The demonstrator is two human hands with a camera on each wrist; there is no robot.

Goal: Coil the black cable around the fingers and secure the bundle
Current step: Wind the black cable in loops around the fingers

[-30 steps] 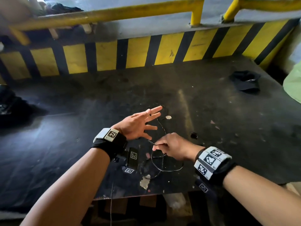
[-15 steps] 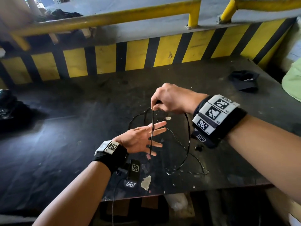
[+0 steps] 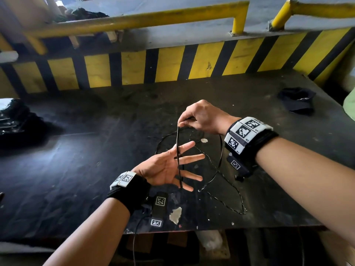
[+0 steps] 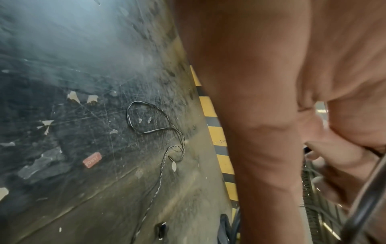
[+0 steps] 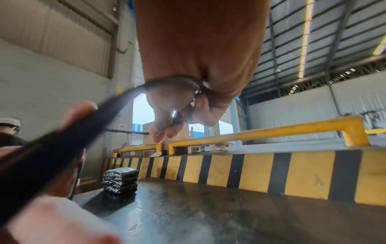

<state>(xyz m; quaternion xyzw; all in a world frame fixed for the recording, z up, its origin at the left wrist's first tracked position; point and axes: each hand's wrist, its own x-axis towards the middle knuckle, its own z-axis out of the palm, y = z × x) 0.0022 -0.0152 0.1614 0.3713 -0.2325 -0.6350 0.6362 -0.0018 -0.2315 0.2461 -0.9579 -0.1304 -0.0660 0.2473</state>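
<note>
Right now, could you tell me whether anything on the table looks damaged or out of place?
The table surface is scratched, with chipped patches near its front edge. A loose twisted wire trails beside the cable.

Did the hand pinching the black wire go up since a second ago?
Yes. The right hand rose from below the coin to above it, toward the striped barrier.

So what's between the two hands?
A taut stretch of the black cable runs from the right hand's pinch down across the spread fingers of the left hand. The head view shows it best.
</note>
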